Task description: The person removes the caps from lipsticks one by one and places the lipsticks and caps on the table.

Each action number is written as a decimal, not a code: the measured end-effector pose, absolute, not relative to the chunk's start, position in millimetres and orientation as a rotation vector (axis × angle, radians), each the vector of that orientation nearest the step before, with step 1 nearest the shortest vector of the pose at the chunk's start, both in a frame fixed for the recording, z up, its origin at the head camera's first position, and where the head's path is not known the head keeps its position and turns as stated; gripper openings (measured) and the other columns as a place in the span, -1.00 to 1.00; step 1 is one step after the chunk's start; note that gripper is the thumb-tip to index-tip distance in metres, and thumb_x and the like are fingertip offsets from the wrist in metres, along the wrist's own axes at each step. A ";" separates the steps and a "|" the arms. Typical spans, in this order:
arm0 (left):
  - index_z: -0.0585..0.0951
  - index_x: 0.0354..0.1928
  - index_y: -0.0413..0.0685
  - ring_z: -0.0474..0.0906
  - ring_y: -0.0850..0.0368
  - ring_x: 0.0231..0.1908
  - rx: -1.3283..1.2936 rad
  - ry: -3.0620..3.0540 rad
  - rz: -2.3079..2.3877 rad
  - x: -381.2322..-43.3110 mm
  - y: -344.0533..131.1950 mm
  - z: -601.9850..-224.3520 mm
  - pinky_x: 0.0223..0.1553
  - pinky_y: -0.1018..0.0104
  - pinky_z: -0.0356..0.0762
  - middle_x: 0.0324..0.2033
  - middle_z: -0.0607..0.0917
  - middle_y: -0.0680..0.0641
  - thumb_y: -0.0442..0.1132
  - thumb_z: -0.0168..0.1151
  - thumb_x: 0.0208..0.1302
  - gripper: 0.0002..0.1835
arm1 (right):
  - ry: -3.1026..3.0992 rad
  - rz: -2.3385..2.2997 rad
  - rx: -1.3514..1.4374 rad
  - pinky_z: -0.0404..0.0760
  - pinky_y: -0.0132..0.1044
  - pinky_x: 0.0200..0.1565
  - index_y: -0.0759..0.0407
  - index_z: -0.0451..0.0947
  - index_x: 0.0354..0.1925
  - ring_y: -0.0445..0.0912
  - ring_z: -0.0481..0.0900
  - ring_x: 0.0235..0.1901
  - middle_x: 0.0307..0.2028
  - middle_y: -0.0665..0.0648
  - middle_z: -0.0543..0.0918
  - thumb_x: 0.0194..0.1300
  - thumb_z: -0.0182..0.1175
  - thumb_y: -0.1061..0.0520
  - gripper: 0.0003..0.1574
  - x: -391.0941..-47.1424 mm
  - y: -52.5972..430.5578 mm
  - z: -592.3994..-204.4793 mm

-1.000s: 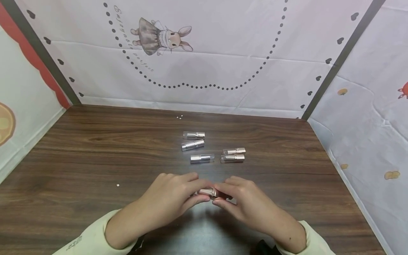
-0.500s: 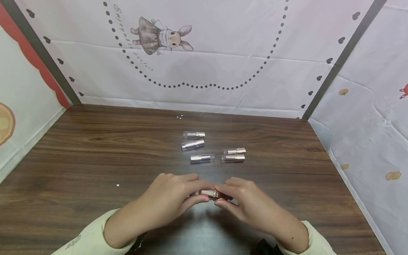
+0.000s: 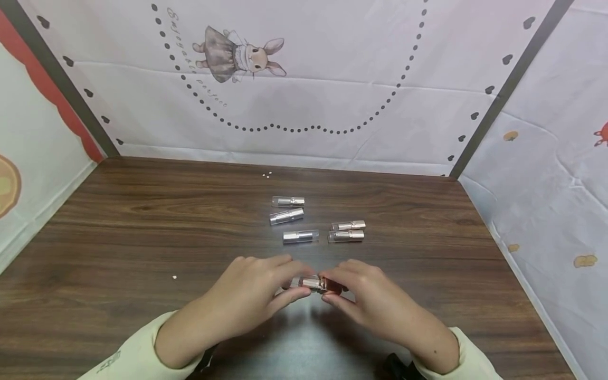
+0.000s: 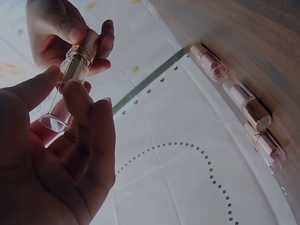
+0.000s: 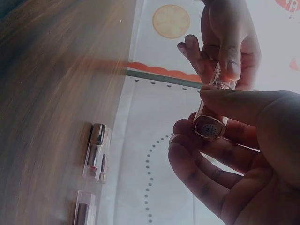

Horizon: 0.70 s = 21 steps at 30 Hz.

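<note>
A lipstick (image 3: 311, 283) with a rose-gold case and a clear cap lies crosswise between both hands, above the near part of the table. My left hand (image 3: 254, 285) pinches the clear cap end between thumb and fingers; the cap's open-looking rim (image 4: 54, 123) shows in the left wrist view. My right hand (image 3: 368, 290) grips the rose-gold base from the other side. A round label (image 5: 209, 129) with small print is visible on the base's end in the right wrist view. Cap and case appear joined.
Beyond the hands lie several more lipsticks: silver ones (image 3: 287, 216) at left and rose-gold ones (image 3: 347, 236) at right. White specks (image 3: 268, 174) dot the table's (image 3: 142, 227) far side, another bit (image 3: 174, 277) its left. Printed cloth (image 3: 332, 68) walls the table's back and sides.
Both hands have shifted slightly, and more of the lipstick's case shows between them. The lipsticks on the table have not moved.
</note>
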<state>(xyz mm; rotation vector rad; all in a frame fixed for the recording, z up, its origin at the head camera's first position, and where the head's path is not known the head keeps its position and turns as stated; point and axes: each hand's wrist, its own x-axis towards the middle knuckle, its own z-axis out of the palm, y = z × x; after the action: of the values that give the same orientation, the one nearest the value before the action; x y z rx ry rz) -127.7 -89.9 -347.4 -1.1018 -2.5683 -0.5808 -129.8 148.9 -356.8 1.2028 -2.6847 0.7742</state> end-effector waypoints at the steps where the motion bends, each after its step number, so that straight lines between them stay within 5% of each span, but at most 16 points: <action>1: 0.69 -0.08 0.20 0.45 0.47 -0.58 -1.093 -2.567 -0.569 -128.0 -90.1 -347.6 -0.59 0.54 0.29 -0.47 0.62 0.26 0.06 0.31 0.31 -0.77 | -2.684 0.760 1.197 0.59 -0.48 -0.23 0.08 0.67 -0.08 -0.34 0.54 -0.30 -0.33 -0.12 0.64 0.28 0.37 0.09 -0.75 -130.3 148.7 -357.2; 13: 0.65 -0.12 0.19 0.65 0.36 -0.52 -1.048 -2.565 -0.516 -134.0 -90.8 -350.1 -0.66 0.58 0.21 -0.37 0.73 0.21 0.00 0.40 0.21 -0.76 | -2.772 0.578 1.074 0.51 -0.44 -0.32 0.03 0.67 -0.14 -0.31 0.47 -0.35 -0.37 -0.16 0.61 0.18 0.45 0.07 -0.74 -136.8 149.0 -360.4; 21: 0.63 -0.10 0.20 0.39 0.45 -0.65 -1.003 -2.643 -0.541 -136.3 -91.8 -350.0 -0.68 0.53 0.18 -0.34 0.75 0.22 -0.01 0.39 0.21 -0.76 | -2.836 0.562 1.048 0.53 -0.37 -0.29 0.01 0.65 -0.10 -0.26 0.54 -0.30 -0.32 -0.14 0.65 0.20 0.44 0.07 -0.71 -142.3 152.0 -363.8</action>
<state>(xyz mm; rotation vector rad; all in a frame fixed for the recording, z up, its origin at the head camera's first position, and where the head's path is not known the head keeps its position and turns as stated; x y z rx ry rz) -136.3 -91.8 -350.0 -1.0032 -2.6433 -0.5415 -142.3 152.0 -363.8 1.0477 -2.8355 0.5623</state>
